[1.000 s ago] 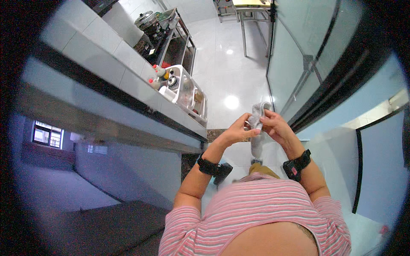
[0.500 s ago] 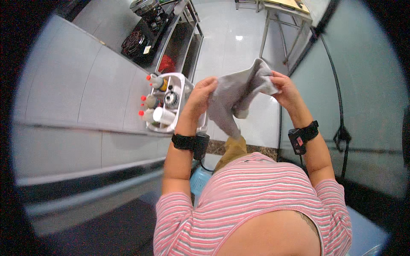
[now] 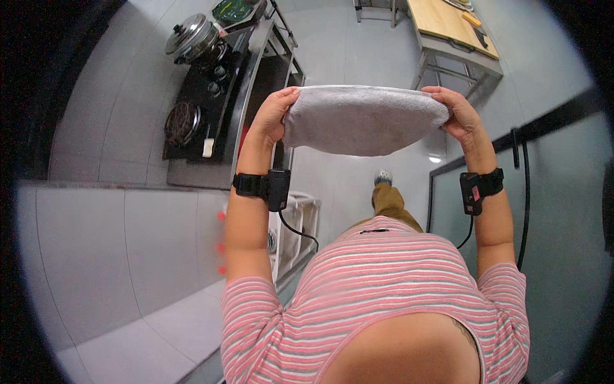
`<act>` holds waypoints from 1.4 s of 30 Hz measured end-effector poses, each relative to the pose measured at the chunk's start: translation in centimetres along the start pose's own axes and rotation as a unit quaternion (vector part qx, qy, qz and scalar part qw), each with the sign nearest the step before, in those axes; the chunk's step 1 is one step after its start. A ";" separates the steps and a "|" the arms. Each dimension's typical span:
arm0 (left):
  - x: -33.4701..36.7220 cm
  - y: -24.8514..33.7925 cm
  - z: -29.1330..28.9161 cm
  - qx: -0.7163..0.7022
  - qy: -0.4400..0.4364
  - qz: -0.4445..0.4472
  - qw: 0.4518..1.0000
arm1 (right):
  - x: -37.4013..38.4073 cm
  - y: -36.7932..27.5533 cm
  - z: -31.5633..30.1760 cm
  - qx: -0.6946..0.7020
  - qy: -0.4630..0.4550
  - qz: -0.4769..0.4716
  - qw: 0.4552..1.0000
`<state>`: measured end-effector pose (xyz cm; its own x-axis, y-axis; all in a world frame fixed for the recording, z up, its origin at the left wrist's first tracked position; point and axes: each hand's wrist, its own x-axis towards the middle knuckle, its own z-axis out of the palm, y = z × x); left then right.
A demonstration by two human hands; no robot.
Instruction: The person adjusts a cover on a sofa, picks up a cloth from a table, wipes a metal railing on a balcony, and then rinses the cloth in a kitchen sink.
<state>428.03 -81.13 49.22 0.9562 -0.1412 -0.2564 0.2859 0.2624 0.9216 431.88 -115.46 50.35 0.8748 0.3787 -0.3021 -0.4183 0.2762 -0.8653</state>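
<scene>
A grey cloth (image 3: pixel 368 121) is stretched out in front of me, its pale upper edge pulled nearly straight. My left hand (image 3: pixel 277 115) is closed on its upper left corner. At the upper right corner, my right hand (image 3: pixel 457 114) pinches the same cloth, thumb and fingers pressed together. Below the edge the cloth hangs in a rounded sag. Black straps with small boxes sit on both my forearms, and a thin cable runs from each box.
On the left stands a black-topped stove (image 3: pixel 211 96) with a lidded metal pot (image 3: pixel 192 38). A white divided basket (image 3: pixel 306 208) is partly behind my left forearm. Far right, a wooden-topped table (image 3: pixel 441 25) holds a knife. A glass panel (image 3: pixel 556 192) runs along my right.
The cloth was crumpled and folded; now it is spread wide. Both hands have moved apart and outward. The basket has shifted lower in view, and more of the stove and table shows.
</scene>
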 end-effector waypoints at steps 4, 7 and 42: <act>6.7 3.4 -0.7 -0.005 0.028 0.055 0.998 | 8.5 -2.3 -1.2 -0.092 -0.082 -0.017 0.992; 12.4 6.0 -1.7 -0.044 0.064 0.021 0.997 | 15.7 -4.7 -0.6 -0.213 -0.099 -0.008 0.972; 92.9 28.5 -14.3 0.487 -0.174 -0.082 0.852 | 88.5 -31.6 -14.5 0.162 -0.066 -0.028 0.984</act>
<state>525.89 -73.06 47.54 0.7835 -0.4188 -0.4589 0.0637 -0.6806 0.7299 526.07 -103.50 45.14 0.8685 0.4603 -0.1837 -0.4446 0.5597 -0.6994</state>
